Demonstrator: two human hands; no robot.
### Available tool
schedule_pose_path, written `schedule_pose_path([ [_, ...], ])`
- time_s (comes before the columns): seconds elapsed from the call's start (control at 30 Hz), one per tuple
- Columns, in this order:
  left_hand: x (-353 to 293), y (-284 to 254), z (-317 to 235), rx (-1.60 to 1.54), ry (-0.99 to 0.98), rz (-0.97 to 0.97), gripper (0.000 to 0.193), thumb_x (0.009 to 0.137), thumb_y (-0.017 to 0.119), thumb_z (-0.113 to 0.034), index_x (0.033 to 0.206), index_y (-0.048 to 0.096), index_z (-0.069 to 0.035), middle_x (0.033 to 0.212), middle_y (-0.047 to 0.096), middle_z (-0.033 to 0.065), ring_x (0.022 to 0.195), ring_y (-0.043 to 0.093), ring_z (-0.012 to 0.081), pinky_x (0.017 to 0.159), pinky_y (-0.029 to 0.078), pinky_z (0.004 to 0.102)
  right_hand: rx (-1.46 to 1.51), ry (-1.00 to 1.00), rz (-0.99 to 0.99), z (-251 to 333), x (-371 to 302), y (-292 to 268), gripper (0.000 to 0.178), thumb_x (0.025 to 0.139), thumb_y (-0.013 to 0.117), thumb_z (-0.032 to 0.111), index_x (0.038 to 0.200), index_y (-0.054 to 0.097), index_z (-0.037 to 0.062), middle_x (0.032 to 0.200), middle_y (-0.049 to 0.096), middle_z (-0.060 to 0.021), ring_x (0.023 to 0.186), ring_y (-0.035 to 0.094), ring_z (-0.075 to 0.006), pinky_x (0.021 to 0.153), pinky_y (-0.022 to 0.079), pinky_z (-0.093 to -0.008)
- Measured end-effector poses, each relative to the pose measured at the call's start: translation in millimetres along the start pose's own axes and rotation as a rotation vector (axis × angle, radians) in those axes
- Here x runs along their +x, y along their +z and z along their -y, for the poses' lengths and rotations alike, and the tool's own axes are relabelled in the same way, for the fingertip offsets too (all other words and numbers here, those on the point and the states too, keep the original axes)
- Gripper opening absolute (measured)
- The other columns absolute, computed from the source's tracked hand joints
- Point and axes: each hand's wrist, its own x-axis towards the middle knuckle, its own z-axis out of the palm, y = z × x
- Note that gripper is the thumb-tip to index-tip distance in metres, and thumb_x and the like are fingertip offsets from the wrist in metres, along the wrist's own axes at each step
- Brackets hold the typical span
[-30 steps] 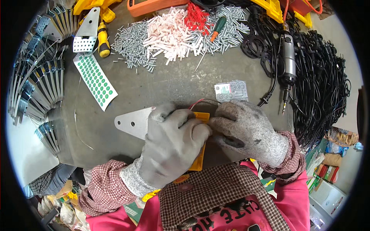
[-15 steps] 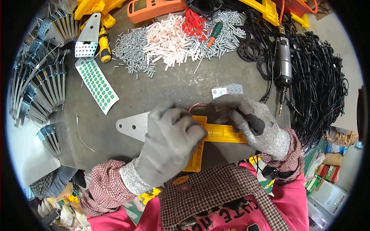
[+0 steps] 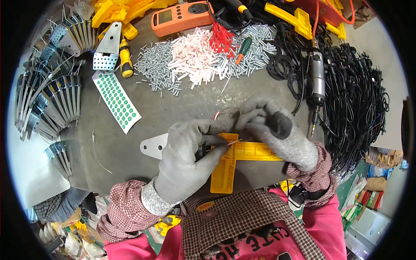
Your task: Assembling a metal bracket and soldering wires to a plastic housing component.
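In grey gloves, both my hands work above a yellow T-shaped plastic part (image 3: pixel 255 151) near the table's front edge. My left hand (image 3: pixel 184 149) pinches a thin wire (image 3: pixel 234 142) between thumb and forefinger, its end pointing right over the yellow part. Held closed with curled fingers, my right hand (image 3: pixel 273 130) is beside a thin red and white wire (image 3: pixel 216 115); what its fingertips grip is too small and blurred to make out. A tapered silver metal plate (image 3: pixel 152 148) with holes sticks out left of my left hand, its other end hidden.
Heaps of screws (image 3: pixel 158 65), pale sleeves (image 3: pixel 195 56) and red pieces (image 3: pixel 221 39) lie at the back, with a screwdriver (image 3: pixel 243 50) and an orange meter (image 3: pixel 182 19). A power driver (image 3: pixel 318 78) and black cables (image 3: pixel 355 95) stand right; a green-dotted sticker sheet (image 3: pixel 117 102) lies left.
My right hand has risen slightly and turned, now covering the small label packet. The left hand's fingers have opened out into a pinch, with a wire end showing. The whole view has shifted slightly.
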Motion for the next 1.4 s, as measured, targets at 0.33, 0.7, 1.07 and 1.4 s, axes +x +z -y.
schedule_pose_path([
  [0.33, 11.1, -1.4, -12.5, -0.398, -0.203, 0.054, 0.031, 0.086, 0.063, 0.008, 0.116, 0.054, 0.004, 0.102, 0.07, 0.0127, 0.093, 0.069, 0.0138, 0.083, 0.056, 0.0257, -0.037, 0.029, 0.135, -7.1, 5.7, 1.4, 0.021, 0.097, 0.062, 0.004, 0.118, 0.063, 0.0023, 0.118, 0.063, -0.0049, 0.093, 0.056, -0.003, 0.078, 0.049, -0.0198],
  [0.7, 16.0, -2.2, -7.0, -0.029, -0.079, 0.018, 0.016, 0.076, 0.069, 0.002, 0.091, 0.065, -0.002, 0.086, 0.066, 0.0075, 0.081, 0.064, 0.0183, 0.075, 0.051, 0.0308, -0.29, -0.212, 0.11, -4.7, 4.2, 1.4, 0.028, 0.09, 0.066, -0.004, 0.117, 0.065, 0.004, 0.112, 0.067, -0.0055, 0.085, 0.059, -0.0084, 0.071, 0.049, -0.0232],
  [1.07, 10.4, -8.6, -3.7, 0.761, 0.771, -0.123, 0.019, 0.068, 0.07, -0.005, 0.085, 0.067, -0.012, 0.093, 0.063, 0.0022, 0.1, 0.053, 0.0198, 0.086, 0.045, 0.0418, -0.274, -0.004, 0.053, -1.4, 5.9, 19.4, 0.033, 0.082, 0.067, 0.0, 0.114, 0.069, 0.0057, 0.09, 0.065, -0.0035, 0.071, 0.053, -0.0064, 0.061, 0.046, -0.025],
  [1.4, 7.9, -3.8, 3.8, -0.008, 0.088, -0.051, 0.034, 0.07, 0.072, -0.002, 0.1, 0.06, -0.011, 0.093, 0.063, 0.0013, 0.094, 0.06, 0.0203, 0.106, 0.037, 0.0463, -0.313, -0.121, 0.055, -9.4, 5.2, 18.0, 0.031, 0.085, 0.064, 0.002, 0.115, 0.067, 0.0057, 0.093, 0.063, -0.0025, 0.081, 0.057, -0.007, 0.07, 0.047, -0.0237],
])
